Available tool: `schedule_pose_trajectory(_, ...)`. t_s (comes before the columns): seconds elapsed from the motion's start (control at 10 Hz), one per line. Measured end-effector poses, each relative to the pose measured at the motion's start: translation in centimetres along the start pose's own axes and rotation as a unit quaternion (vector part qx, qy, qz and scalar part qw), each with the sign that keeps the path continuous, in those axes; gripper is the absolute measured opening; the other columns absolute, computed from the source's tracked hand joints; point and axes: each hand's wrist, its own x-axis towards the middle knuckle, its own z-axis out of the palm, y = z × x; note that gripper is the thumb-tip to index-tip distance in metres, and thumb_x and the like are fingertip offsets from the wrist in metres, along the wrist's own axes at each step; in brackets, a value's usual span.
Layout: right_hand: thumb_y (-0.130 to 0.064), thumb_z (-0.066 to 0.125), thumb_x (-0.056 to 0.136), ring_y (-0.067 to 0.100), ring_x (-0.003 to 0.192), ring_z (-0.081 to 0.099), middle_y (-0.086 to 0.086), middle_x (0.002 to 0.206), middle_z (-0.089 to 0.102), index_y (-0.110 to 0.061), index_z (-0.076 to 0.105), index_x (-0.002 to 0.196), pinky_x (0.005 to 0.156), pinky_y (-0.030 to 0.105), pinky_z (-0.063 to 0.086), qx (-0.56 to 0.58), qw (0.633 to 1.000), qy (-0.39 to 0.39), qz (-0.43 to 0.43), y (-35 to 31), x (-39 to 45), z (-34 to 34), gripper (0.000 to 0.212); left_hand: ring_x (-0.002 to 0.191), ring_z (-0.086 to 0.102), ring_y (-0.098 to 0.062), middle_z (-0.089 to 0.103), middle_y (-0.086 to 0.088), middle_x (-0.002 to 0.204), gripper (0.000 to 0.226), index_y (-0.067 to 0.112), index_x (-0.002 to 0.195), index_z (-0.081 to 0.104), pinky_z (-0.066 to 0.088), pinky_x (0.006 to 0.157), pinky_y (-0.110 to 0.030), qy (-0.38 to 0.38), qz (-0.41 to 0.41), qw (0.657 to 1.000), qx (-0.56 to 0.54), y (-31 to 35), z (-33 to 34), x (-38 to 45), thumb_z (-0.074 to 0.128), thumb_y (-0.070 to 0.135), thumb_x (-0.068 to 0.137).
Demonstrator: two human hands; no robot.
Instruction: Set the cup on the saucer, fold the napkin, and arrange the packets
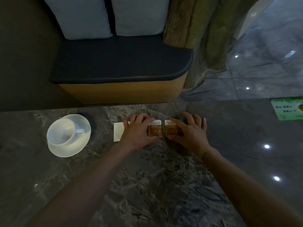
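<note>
A white cup (61, 131) stands on a white saucer (70, 148) at the left of the dark marble table (147, 177). A folded white napkin (118, 131) lies right of the saucer, partly under my left hand (136, 130). Two brown-and-white packets lie side by side past the napkin. My left hand's thumb and fingers pinch the edges of the left packet (155, 129). My right hand (188, 130) grips the right packet (171, 130) the same way and covers its right side.
A bench with a dark seat cushion (121, 63) and two pale back cushions (85, 17) stands beyond the table's far edge. A green card (287, 110) lies at the table's right edge. Glossy tiled floor (262, 63) shows at the upper right.
</note>
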Motion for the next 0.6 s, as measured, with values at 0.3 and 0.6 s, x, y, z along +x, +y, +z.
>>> schedule_pose_trajectory(0.3, -0.069, 0.056, 0.077, 0.036, 0.138, 0.007, 0.001, 0.155, 0.015, -0.052, 0.023, 0.142, 0.112, 0.066, 0.005, -0.009, 1.0, -0.011, -0.005, -0.1, -0.1, -0.2, 0.074, 0.129, 0.027, -0.019, 0.038, 0.007, 0.132, 0.072, 0.036, 0.133, 0.042, 0.015, 0.107, -0.045, -0.013, -0.002, 1.0, 0.0, 0.3, 0.0, -0.2, 0.065, 0.062, 0.07)
schedule_pose_trajectory(0.6, -0.065, 0.051, 0.083, 0.026, 0.144, 0.009, -0.004, 0.157, 0.019, -0.04, 0.017, 0.147, 0.115, 0.061, 0.009, 0.059, 0.998, -0.023, 0.02, -0.2, -2.4, -1.6, 0.077, 0.137, 0.02, -0.022, 0.029, 0.004, 0.146, 0.087, 0.033, 0.146, 0.024, 0.016, 0.111, -0.049, -0.005, -0.051, 0.999, -0.01, 2.1, -1.1, -3.1, 0.06, 0.065, 0.074)
